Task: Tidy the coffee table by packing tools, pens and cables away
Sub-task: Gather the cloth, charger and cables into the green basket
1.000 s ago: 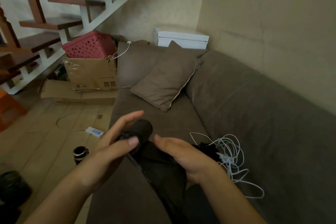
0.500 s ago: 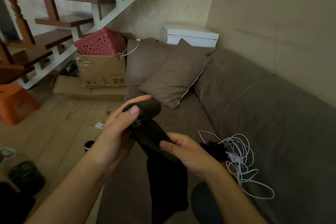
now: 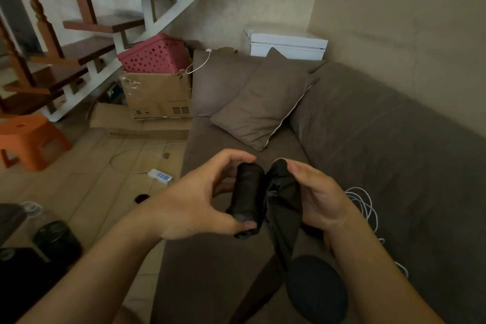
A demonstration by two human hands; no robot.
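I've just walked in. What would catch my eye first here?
Dead centre, the left hand grips a black roll, perhaps of plastic bags, while the right hand pinches the loose black sheet coming off it, both above a brown sofa. A tangle of white cable lies on the sofa seat right of the hands. To the left, an orange stool and a pink basket on a cardboard box stand out.

This is looking like a home's living room. A brown sofa [image 3: 368, 166] is standing against the wall, with a cushion [image 3: 260, 113] and a white cable [image 3: 368, 202] lying on its seat. Past the sofa's far end a wooden staircase [image 3: 86, 34] is rising. A cardboard box [image 3: 157, 95], a pink basket [image 3: 155, 56] and an orange stool [image 3: 29, 137] are sitting to the sofa's left.
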